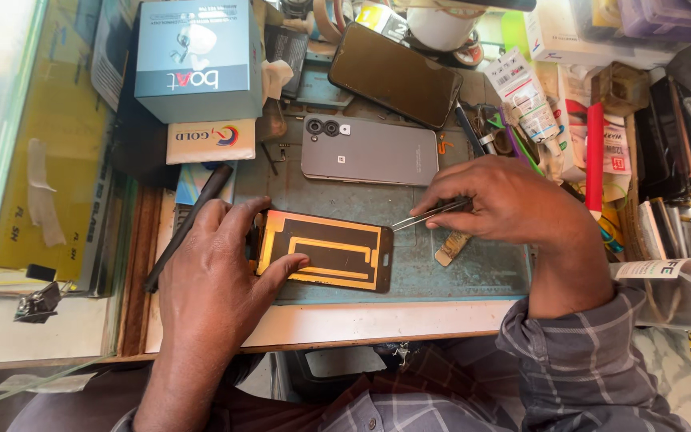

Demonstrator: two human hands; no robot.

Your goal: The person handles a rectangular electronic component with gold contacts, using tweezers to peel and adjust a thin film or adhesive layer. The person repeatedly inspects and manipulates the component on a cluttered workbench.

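A phone display panel (pixel 325 250), face down with a dark back marked by orange-gold strips, lies flat on a worn blue-grey mat (pixel 473 272) at the middle of the surface (pixel 377 320). The left hand (pixel 217 276) steadies it: the thumb rests along the panel's near edge and the fingers curl over its far left corner, a loose hold rather than a clamped one. The right hand (pixel 509 200) is closed in a pinch grip on thin metal tweezers (pixel 429 214), whose tips point left and meet the panel's upper right corner. Just below that grip lies a small pale scrap (pixel 451 248) on the mat. Beyond both hands, farther from the person, a grey phone (pixel 369 152) lies back up with its camera lenses toward the left, and behind it a dark phone (pixel 393 74) sits tilted, screen up. Left of the left hand a slim black tool (pixel 189 224) lies diagonally. A blue-and-white box (pixel 197 60) stands at the far left, and tubes, packets and other small clutter crowd the right side. The person wears a grey checked sleeve (pixel 577 360).
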